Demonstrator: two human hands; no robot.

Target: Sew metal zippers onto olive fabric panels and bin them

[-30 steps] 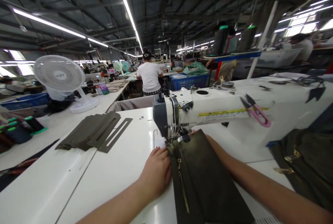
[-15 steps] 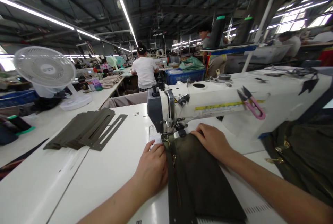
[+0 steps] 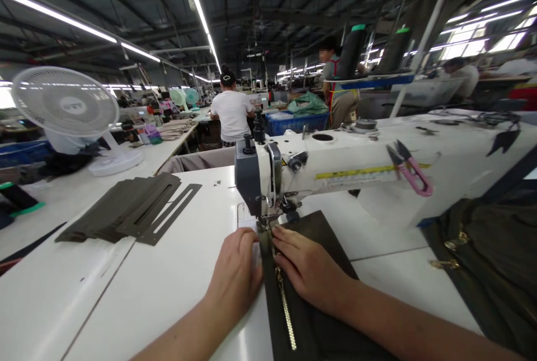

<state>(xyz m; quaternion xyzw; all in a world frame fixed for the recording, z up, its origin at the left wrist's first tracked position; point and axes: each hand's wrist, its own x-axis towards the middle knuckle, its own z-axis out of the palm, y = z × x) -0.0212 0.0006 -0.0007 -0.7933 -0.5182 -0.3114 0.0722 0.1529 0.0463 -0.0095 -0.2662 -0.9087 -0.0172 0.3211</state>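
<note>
A dark olive fabric piece (image 3: 335, 238) with a gold-toothed zipper (image 3: 286, 310) lies on the white sewing machine bed, its far end under the presser foot area of the sewing machine (image 3: 268, 182). My left hand (image 3: 235, 266) is at the left edge of the fabric, fingers curled and closed against it; the thumb is hidden. Lying over the zipper strip just in front of the needle area, my right hand (image 3: 308, 271) presses on the cloth with fingers stretched forward. The needle itself is too small to make out.
Left on the table lies a stack of dark slotted pieces (image 3: 121, 207). Pink-handled thread snips (image 3: 411, 170) rest on the machine arm. A dark garment with zippers (image 3: 486, 260) is at right, a white fan (image 3: 69, 103) at left. A co-worker (image 3: 230, 109) sits ahead.
My right hand has moved left from the fabric's far right side onto the zipper strip. The zipper's gold teeth now show more. My left hand has shifted slightly left.
</note>
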